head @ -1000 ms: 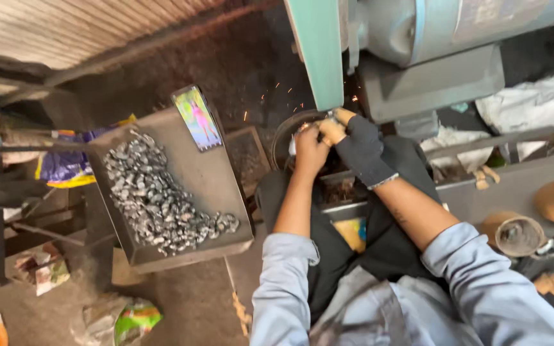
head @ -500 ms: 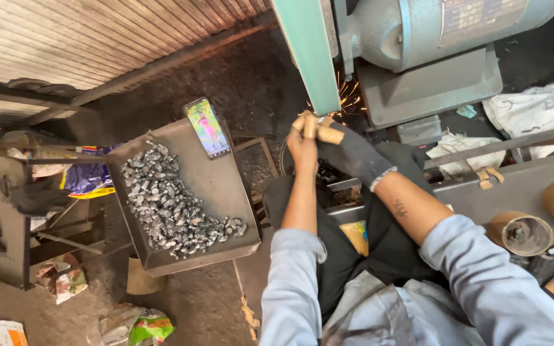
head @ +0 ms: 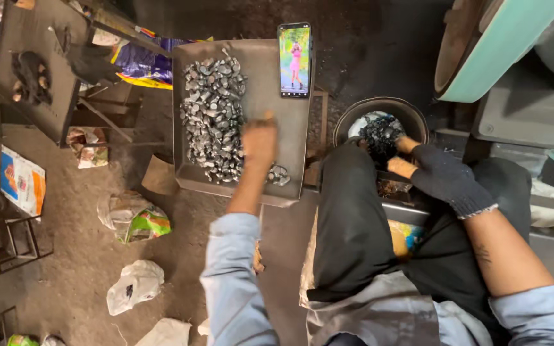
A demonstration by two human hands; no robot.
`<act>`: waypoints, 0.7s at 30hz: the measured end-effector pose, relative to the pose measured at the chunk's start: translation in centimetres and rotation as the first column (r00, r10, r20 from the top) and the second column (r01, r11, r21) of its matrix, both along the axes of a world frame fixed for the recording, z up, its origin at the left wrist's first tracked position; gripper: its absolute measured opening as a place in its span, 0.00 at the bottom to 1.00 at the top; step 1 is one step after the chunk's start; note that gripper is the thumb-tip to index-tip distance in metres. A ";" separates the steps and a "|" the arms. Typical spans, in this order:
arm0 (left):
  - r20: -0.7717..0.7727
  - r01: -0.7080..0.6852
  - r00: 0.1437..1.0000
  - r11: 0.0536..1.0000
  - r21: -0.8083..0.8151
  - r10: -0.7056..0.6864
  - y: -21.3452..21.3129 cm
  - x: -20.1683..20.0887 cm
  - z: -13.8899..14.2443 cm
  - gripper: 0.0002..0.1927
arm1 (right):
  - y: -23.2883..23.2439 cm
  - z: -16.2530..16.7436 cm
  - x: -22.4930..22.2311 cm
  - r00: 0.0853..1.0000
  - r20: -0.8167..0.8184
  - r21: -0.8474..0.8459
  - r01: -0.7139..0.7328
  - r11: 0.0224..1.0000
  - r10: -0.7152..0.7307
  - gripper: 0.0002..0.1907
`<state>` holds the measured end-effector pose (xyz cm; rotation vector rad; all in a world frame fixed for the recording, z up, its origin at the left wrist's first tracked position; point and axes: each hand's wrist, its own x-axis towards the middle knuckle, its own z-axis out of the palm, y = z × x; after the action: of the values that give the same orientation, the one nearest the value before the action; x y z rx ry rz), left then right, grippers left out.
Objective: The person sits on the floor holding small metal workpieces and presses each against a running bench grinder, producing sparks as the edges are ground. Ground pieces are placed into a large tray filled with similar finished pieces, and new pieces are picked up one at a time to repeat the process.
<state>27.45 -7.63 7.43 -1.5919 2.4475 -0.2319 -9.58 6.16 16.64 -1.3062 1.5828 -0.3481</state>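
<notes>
A grey metal tray (head: 290, 128) holds a heap of several small shiny metal parts (head: 211, 115). My bare left hand (head: 259, 139) reaches onto the tray at the right edge of the heap, fingers curled down among the parts; whether it grips one is hidden. My right hand (head: 440, 174), in a dark glove with open fingertips, rests at the rim of a round dark bucket (head: 411, 115) filled with dark finished pieces (head: 381, 132). A phone (head: 294, 59) with a lit screen leans on the tray's far edge.
A green grinding machine (head: 501, 51) stands at the upper right. A dark metal stand (head: 33, 70) is at the left. Plastic bags (head: 137, 218) and a carton (head: 23, 181) lie on the dirt floor. My legs in dark trousers (head: 354, 224) sit below the bucket.
Both hands left the grinding wheel. My left hand moved left onto the tray of parts; my right hand dropped to the bucket. The view tilted down and away from the machine.
</notes>
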 end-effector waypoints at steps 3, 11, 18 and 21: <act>0.057 0.152 0.988 0.977 -0.152 -0.145 -2.1 4.9 -1.6 0.16 | -0.1 -0.3 1.2 0.968 -0.158 -0.227 -0.226 0.947 0.193 0.36; -0.658 0.283 -0.311 0.728 0.624 0.685 7.6 -12.7 0.8 0.12 | 2.1 -2.9 2.9 0.960 0.278 -0.253 0.086 0.964 -0.013 0.32; -0.104 0.870 -0.195 0.221 0.442 0.975 19.5 -24.1 -0.9 0.10 | 7.3 -3.5 -2.9 0.229 0.904 0.302 0.260 0.917 -0.362 0.22; -0.272 0.908 0.014 0.101 0.406 0.962 17.0 -24.5 -1.5 0.14 | 7.3 -2.6 -4.8 0.227 0.869 0.368 0.298 0.881 -0.440 0.28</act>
<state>2.95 9.42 5.96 -0.5843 1.0845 3.3017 -14.34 13.44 14.06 -0.3329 0.7769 -1.0902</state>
